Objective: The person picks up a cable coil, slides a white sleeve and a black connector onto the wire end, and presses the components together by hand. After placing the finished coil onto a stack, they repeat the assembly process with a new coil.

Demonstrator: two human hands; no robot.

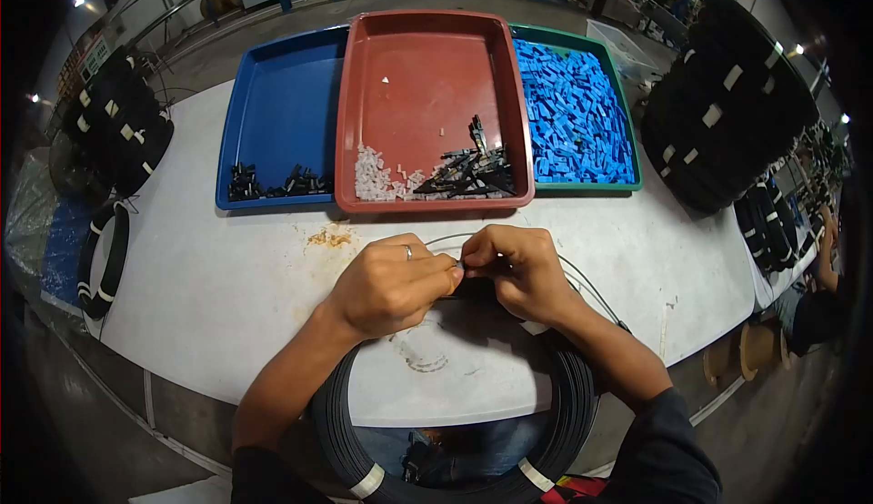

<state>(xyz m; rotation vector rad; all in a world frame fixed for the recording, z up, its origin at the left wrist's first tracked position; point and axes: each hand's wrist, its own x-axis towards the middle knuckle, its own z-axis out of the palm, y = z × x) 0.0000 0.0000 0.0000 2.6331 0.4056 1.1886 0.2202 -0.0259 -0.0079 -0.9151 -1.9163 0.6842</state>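
My left hand (396,286) and my right hand (518,272) meet over the table, both closed in a pinch with fingertips almost touching. Between them is a tiny dark, bluish-grey piece (458,267), mostly covered by the fingers. A thin cable (587,284) curves from behind the hands to the right and ends in a small black fitting (623,327) near my right forearm. Below my hands a large coil of black cable (336,413) rests partly on the table edge and partly over my lap, bound with white tape (536,475). Its far side is hidden by my hands and forearms.
Ahead stand a blue tray (282,122) with black pieces, a red tray (427,76) with white bits and dark strips, and a green tray (637,154) of blue pieces. Cable coils (727,104) are stacked at right and others (114,122) at left. A person's arm (826,254) shows far right.
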